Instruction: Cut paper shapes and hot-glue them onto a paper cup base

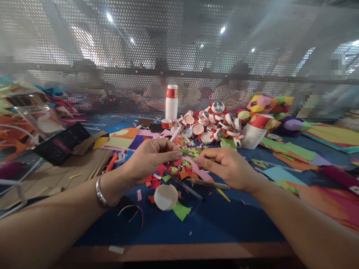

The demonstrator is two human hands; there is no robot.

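Observation:
My left hand (153, 158), with a silver bangle at the wrist, has thumb and fingers pinched together. Across from it, my right hand (228, 166) is also closed in a pinch. A small green paper strip (189, 152) spans the gap between the two sets of fingertips. Just below lies a pink paper strip (199, 171), close to the right thumb. Under the hands are paper scraps, a dark thin metal tool (183, 185) and a wooden stick (210, 183). A round pale disc (165, 197) lies nearer to me, beside a green scrap (181, 210).
Behind the hands is a heap of small round paper-cup pieces (207, 127). Stacked paper cups stand upright (171, 102) and lean at right (255, 130). Cardboard (92, 166), a phone-like black object (61, 144) and a clear jar (42, 116) are left. A perforated screen (179, 48) closes the back.

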